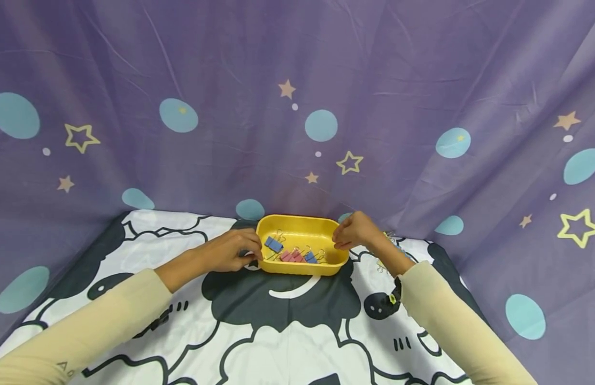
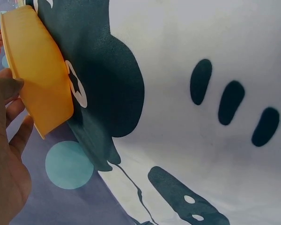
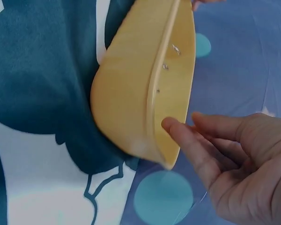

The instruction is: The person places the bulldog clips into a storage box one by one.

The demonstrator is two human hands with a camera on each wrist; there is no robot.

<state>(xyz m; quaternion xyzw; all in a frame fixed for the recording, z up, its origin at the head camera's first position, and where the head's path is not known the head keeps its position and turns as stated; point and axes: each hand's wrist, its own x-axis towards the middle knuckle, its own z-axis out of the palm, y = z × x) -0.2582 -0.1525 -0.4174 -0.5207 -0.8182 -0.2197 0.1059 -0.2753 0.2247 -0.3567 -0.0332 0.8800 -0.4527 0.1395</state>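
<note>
A yellow plastic tray point(image 1: 302, 269) sits at the far edge of the cloth-covered table. In it lie a blue binder clip point(image 1: 274, 244), pink binder clips point(image 1: 292, 256) and another blue binder clip point(image 1: 310, 258). My left hand point(image 1: 232, 250) pinches the tray's left end, its thumb on the outer wall in the left wrist view. At the opposite end, my right hand point(image 1: 357, 232) is beside the rim. In the right wrist view its fingers point(image 3: 180, 133) are loosely bent with a gap to the thumb, and nothing is pinched between them.
Partly hidden behind the right forearm, small metallic items point(image 1: 384, 264) lie on the cloth. The tablecloth point(image 1: 287, 342) has a black-and-white cartoon print. A purple curtain point(image 1: 259, 160) with stars and dots hangs right behind the tray.
</note>
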